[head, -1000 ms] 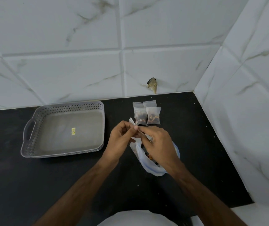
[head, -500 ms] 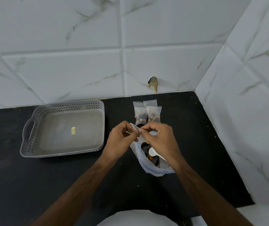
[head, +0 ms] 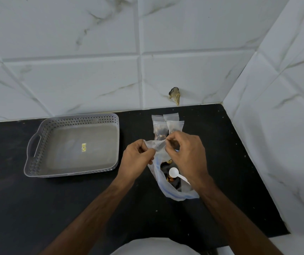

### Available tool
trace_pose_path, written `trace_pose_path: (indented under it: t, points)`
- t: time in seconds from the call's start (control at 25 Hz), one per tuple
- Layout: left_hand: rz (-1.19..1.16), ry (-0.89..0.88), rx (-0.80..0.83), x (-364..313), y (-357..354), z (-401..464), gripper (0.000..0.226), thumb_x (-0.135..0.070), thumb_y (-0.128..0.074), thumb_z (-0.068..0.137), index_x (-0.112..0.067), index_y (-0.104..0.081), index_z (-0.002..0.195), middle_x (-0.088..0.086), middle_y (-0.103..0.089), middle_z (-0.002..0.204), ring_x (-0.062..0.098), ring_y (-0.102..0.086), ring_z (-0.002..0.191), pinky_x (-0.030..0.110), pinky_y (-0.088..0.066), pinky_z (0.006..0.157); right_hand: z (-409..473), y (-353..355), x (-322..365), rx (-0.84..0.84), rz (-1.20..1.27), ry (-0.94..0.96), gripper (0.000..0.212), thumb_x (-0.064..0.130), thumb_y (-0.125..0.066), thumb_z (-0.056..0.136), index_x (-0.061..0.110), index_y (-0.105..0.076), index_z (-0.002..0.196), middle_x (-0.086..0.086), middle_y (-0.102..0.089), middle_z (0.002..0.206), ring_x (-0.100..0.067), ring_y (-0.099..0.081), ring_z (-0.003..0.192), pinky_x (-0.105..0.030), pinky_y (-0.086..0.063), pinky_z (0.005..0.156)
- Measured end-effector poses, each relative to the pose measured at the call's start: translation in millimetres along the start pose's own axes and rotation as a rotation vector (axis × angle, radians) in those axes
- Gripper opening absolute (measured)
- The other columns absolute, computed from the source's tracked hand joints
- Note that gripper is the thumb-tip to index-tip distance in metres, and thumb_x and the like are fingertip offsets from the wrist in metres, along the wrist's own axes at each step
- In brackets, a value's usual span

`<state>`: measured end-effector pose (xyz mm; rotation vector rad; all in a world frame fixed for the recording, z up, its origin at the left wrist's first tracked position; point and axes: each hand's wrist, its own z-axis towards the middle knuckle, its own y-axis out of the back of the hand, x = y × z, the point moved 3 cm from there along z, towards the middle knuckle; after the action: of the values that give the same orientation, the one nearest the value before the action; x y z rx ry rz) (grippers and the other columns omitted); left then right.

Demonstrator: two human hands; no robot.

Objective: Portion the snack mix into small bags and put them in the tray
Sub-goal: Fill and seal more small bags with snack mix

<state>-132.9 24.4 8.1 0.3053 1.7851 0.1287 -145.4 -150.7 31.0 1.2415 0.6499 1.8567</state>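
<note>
My left hand [head: 138, 159] and my right hand [head: 186, 153] pinch the two ends of a small clear bag [head: 155, 145], held flat between them above the counter. Under the hands lies a large clear bag of snack mix [head: 167, 183] with a blue zip edge, its mouth open, and a white plastic spoon [head: 176, 174] rests in it. Beyond the hands, small bags filled with snack mix [head: 160, 128] lie together on the black counter. The grey perforated tray [head: 70, 124] sits to the left with only a small yellow sticker inside.
The black counter [head: 74, 208] runs from the tiled back wall to a tiled side wall on the right. A brownish blob [head: 175, 94] sticks to the back wall above the filled bags. A white garment shows at the bottom edge.
My hands have moved apart a little and stretched the small bag between them. My right hand has lifted off the big bag, so the white spoon inside shows.
</note>
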Motion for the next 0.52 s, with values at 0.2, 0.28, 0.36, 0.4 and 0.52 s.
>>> trace_pose_path:
  t: [0.2,0.28,0.36,0.4,0.52]
  points:
    - [-0.131,-0.016,0.023,-4.6,-2.4,0.4,0.011,0.003,-0.056,0.089,0.009,-0.054,0.08,0.016,-0.065,0.073,0.023,-0.061,0.066,0.033,-0.054,0.064,-5.7,-2.6,8.7,0.01,-0.161,0.216,0.009,0.019,-0.057,0.093,0.02,-0.065,0.096,0.006,-0.067,0.083,-0.014,-0.063,0.081,-0.038,-0.046,0.09]
    - [-0.1,-0.041,0.024,-4.5,-1.0,0.2,0.013,-0.001,-0.058,0.089,0.007,-0.055,0.079,0.011,-0.064,0.069,0.022,-0.06,0.064,0.035,-0.053,0.064,-6.3,-3.5,7.1,0.043,-0.203,0.244,0.024,0.022,-0.047,0.093,0.022,-0.071,0.096,0.005,-0.066,0.091,-0.017,-0.063,0.089,-0.037,-0.043,0.091]
    - [0.013,-0.111,0.011,-8.6,0.3,-2.0,0.014,-0.011,-0.063,0.085,-0.004,-0.056,0.075,0.005,-0.063,0.067,0.024,-0.059,0.062,0.038,-0.051,0.061,-5.0,-5.4,4.3,0.092,-0.128,0.155,0.032,0.026,-0.043,0.093,0.023,-0.074,0.101,0.007,-0.062,0.094,-0.013,-0.061,0.092,-0.037,-0.045,0.091]
    - [0.107,-0.165,0.003,-11.2,-0.5,-3.9,0.014,-0.018,-0.064,0.082,-0.009,-0.056,0.074,0.002,-0.061,0.066,0.024,-0.058,0.062,0.039,-0.05,0.06,-4.0,-7.9,2.4,0.108,-0.064,0.084,0.032,0.029,-0.043,0.093,0.023,-0.073,0.104,0.008,-0.061,0.095,-0.011,-0.06,0.092,-0.038,-0.048,0.088]
    - [0.29,-0.293,0.022,-17.6,-8.3,-9.7,0.016,-0.027,-0.063,0.08,-0.022,-0.052,0.071,-0.006,-0.056,0.064,0.011,-0.053,0.058,0.034,-0.048,0.058,-0.6,-14.2,0.7,0.119,0.131,-0.092,0.026,0.036,-0.057,0.09,0.02,-0.073,0.104,0.009,-0.062,0.096,-0.01,-0.062,0.089,-0.039,-0.055,0.078]
